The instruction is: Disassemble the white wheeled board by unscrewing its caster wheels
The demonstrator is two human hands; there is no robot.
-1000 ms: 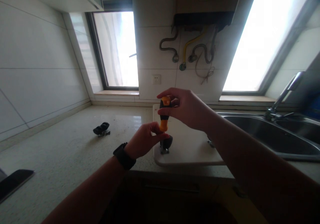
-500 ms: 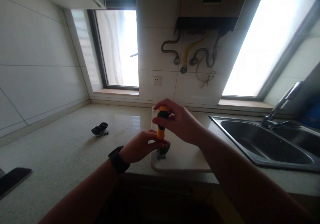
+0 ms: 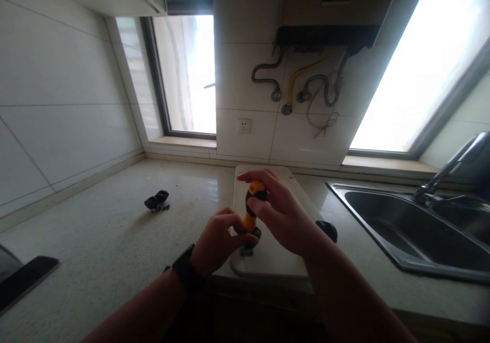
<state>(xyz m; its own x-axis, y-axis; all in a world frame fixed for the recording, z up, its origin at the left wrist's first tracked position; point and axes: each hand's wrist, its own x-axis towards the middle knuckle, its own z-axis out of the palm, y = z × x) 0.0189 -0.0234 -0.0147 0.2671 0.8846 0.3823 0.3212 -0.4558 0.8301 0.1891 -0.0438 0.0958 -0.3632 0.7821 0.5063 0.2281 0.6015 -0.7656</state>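
My right hand [image 3: 273, 202] is closed around the orange and black handle of a screwdriver [image 3: 253, 205], thumb on its side and fingers over the top. The handle leans slightly, and its tip is hidden. Below it, my left hand [image 3: 224, 236] pinches at the screwdriver's lower end and a small black caster [image 3: 255, 236]. The caster's metal plate [image 3: 247, 251] rests on a white board [image 3: 277, 261], near its front left corner. Another black caster [image 3: 156, 200], with two wheels and metal fittings, lies on the counter to the left. A dark piece [image 3: 327, 229] sits behind my right forearm.
A stainless steel sink [image 3: 375, 220] with a tap [image 3: 447, 169] is at the right. On the left edge of the counter [image 3: 103, 230] lies a flat black object [image 3: 28, 282]. Hoses and pipes [image 3: 306, 85] hang on the wall behind, above a power socket [image 3: 244, 125].
The view has shifted a little. My right hand has turned on the screwdriver and its fingers have loosened, while the handle leans more. A dark piece has come into view beside my right forearm.
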